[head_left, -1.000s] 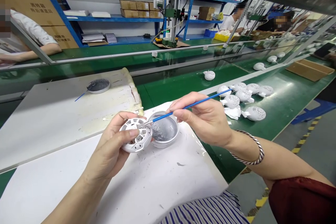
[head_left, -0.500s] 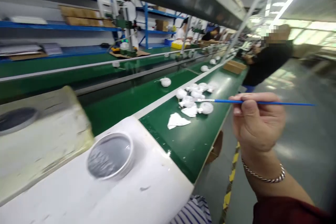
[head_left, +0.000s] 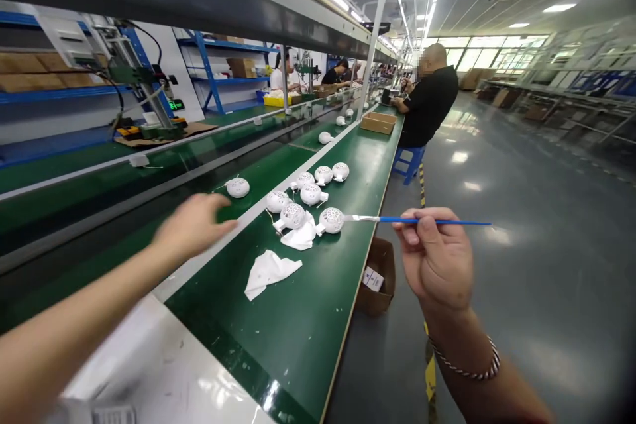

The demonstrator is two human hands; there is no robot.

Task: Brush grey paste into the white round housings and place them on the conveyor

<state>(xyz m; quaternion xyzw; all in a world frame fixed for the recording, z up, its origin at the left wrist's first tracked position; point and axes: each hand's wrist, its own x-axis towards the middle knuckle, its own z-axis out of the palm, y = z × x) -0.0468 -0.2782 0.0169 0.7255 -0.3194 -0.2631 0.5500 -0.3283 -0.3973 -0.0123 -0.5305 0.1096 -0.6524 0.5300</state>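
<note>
In my right hand (head_left: 440, 258) a thin blue paintbrush (head_left: 422, 220) is pinched level between thumb and fingers, its pale tip pointing left. My left hand (head_left: 191, 225) reaches over the green belt with thumb and fingers apart and nothing in it. Just beyond its fingertips lies a white round openwork ball (head_left: 237, 187) with a short cord. Several similar balls with small white stubs sit grouped on the green bench, the nearest one (head_left: 332, 220) seen beside the brush tip. Crumpled white tissue (head_left: 271, 273) lies in front of them.
A white board (head_left: 163, 364) covers the near end of the bench. Further along stands a shallow cardboard box (head_left: 378, 122), with a person in black (head_left: 430, 103) seated on a blue stool (head_left: 410, 162). An open carton (head_left: 377, 278) is below the bench edge.
My view has turned right and away from the cup of grey paste. My left hand has come in from the left over the belt. The right hand still holds the paintbrush.
</note>
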